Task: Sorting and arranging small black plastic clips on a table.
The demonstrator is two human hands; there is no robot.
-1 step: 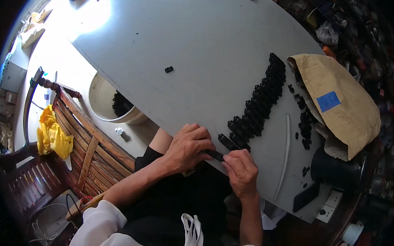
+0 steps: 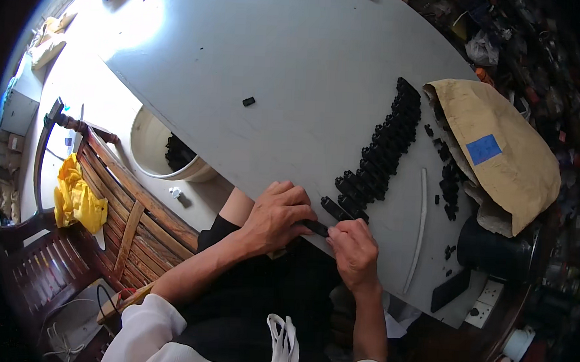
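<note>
My left hand and my right hand meet at the table's near edge. Between them is a small oblong black plastic part, each hand pinching one end. My fingers cover much of it, so its details cannot be made out. Just beyond it, a long curved row of similar black parts lies side by side, reaching away to the far right. Right of that row are scattered smaller black pieces. A single black piece lies apart toward the middle of the grey table.
A brown paper bag with a blue patch lies at the right. Nearer me are a pale curved strip, a black flat slab and a white socket strip. Left of the table stand a pale bucket holding black parts and a wooden chair.
My right hand has shifted very slightly left. The left hand and the black part look the same.
</note>
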